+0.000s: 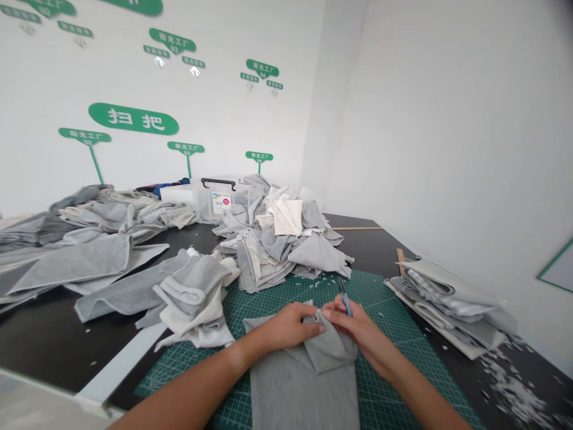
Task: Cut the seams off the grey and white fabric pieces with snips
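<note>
A grey fabric piece [304,382] lies on the green cutting mat [403,334] in front of me, its top edge folded over. My left hand [289,325] pinches that folded top edge from the left. My right hand [358,331] is closed round a small pair of blue-handled snips [344,295], whose blades point away from me just above the fold; its fingers also touch the cloth.
Heaps of grey and cream fabric pieces [277,245] lie beyond the mat, with more [89,239] spread at the left. A neat stack [452,304] sits at the right, fabric scraps [514,382] beside it. A clear plastic box [215,200] stands near the wall.
</note>
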### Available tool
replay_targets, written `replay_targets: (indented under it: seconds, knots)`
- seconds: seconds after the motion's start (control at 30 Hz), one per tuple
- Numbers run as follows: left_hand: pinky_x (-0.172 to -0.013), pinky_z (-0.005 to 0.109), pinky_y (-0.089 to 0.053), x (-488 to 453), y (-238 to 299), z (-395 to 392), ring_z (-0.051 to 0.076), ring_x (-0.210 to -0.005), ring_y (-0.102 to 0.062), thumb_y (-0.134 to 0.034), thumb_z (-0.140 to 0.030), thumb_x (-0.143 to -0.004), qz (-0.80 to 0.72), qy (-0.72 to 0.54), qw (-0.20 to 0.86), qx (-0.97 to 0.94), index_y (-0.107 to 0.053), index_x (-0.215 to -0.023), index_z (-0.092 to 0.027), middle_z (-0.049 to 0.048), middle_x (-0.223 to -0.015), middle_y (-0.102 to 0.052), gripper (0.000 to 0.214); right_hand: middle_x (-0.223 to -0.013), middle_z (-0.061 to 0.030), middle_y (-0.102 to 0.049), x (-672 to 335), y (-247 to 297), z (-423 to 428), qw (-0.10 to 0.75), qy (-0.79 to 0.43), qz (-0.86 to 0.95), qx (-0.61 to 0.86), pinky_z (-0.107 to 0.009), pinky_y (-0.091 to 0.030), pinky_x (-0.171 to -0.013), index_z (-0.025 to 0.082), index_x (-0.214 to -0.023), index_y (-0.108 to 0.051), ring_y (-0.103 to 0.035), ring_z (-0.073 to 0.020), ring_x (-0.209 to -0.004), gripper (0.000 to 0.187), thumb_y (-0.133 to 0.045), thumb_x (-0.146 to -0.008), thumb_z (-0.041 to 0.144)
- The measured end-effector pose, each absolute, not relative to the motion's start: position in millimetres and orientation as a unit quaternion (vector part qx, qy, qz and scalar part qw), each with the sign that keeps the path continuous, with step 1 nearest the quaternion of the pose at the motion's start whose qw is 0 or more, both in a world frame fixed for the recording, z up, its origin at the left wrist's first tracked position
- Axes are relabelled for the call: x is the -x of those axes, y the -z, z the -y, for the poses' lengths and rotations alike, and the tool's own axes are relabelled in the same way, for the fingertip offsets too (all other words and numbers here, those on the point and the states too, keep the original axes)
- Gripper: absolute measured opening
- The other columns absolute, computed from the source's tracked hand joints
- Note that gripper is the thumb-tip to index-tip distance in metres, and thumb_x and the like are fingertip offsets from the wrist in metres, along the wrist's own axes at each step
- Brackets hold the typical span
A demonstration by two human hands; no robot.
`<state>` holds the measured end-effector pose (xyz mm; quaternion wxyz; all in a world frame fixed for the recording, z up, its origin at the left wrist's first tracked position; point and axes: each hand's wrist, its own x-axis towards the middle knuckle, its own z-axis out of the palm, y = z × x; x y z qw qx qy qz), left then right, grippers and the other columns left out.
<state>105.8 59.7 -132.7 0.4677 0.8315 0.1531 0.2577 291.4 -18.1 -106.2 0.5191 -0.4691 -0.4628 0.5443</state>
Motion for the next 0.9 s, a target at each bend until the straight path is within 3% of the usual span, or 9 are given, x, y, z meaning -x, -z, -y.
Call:
replay_targets:
  seconds: [0.27, 0.43, 0.6, 0.67, 0.77, 0.9]
  knots:
    - [-0.074, 0.023, -0.043, -107, 131, -64, 0.016, -0.081, -0.058, -0.054, -0.047, -0.094, -0.194, -0.269, 0.485, -0.809, -0.071, -0.089, -0.015, 0.0013, -0.085, -0.069, 0.037, -0.076, 0.003, -0.055, -303, 119, 6, 0.514, -0.509, 0.47, 0.506, -0.025, -0.042, -0.061, 0.023, -0.079, -0.032, -0.053, -0.0136, -0.067, 0.046, -0.075, -0.077, 0.041]
    - [-0.076, 0.023, -0.043, -111, 139, -66, 0.016, -0.082, -0.058, -0.055, -0.048, -0.093, -0.197, -0.265, 0.496, -0.803, -0.07, -0.089, -0.015, 0.0018, -0.087, -0.068, 0.036, -0.069, 0.0024, -0.053, -318, 146, -6, 0.415, -0.361, 0.534, 0.643, -0.024, -0.034, -0.052, 0.023, -0.076, -0.038, -0.046, -0.0138, -0.057, 0.036, -0.055, -0.085, 0.054]
    - [-0.074, 0.023, -0.043, -113, 144, -68, 0.016, -0.081, -0.057, -0.054, -0.05, -0.093, -0.213, -0.256, 0.481, -0.811, -0.069, -0.088, -0.016, 0.0015, -0.084, -0.066, 0.038, -0.068, 0.0029, -0.049, -327, 151, -7, 0.413, -0.266, 0.56, 0.667, -0.022, -0.029, -0.059, 0.02, -0.068, -0.044, -0.043, -0.0133, -0.067, 0.036, -0.064, -0.082, 0.047]
    - [-0.077, 0.023, -0.044, -113, 143, -69, 0.017, -0.083, -0.057, -0.053, -0.05, -0.093, -0.209, -0.261, 0.479, -0.812, -0.068, -0.089, -0.016, 0.0017, -0.086, -0.066, 0.038, -0.064, 0.0044, -0.044, -321, 143, -4, 0.413, -0.289, 0.561, 0.656, -0.022, -0.028, -0.055, 0.021, -0.07, -0.045, -0.04, -0.0118, -0.061, 0.037, -0.062, -0.085, 0.051]
    - [-0.08, 0.024, -0.043, -113, 143, -70, 0.016, -0.084, -0.057, -0.054, -0.049, -0.093, -0.201, -0.272, 0.474, -0.813, -0.069, -0.093, -0.016, 0.0015, -0.088, -0.067, 0.037, -0.056, 0.0093, -0.03, -307, 128, 2, 0.415, -0.427, 0.511, 0.62, -0.021, -0.017, -0.044, 0.023, -0.08, -0.046, -0.023, -0.0082, -0.046, 0.041, -0.06, -0.086, 0.061]
    - [-0.079, 0.024, -0.043, -112, 140, -70, 0.016, -0.084, -0.057, -0.053, -0.051, -0.094, -0.202, -0.28, 0.471, -0.811, -0.069, -0.095, -0.016, 0.0013, -0.089, -0.067, 0.038, -0.052, 0.0124, -0.022, -299, 118, 8, 0.438, -0.501, 0.472, 0.579, -0.022, -0.007, -0.04, 0.023, -0.092, -0.052, -0.01, -0.0059, -0.043, 0.043, -0.069, -0.081, 0.062]
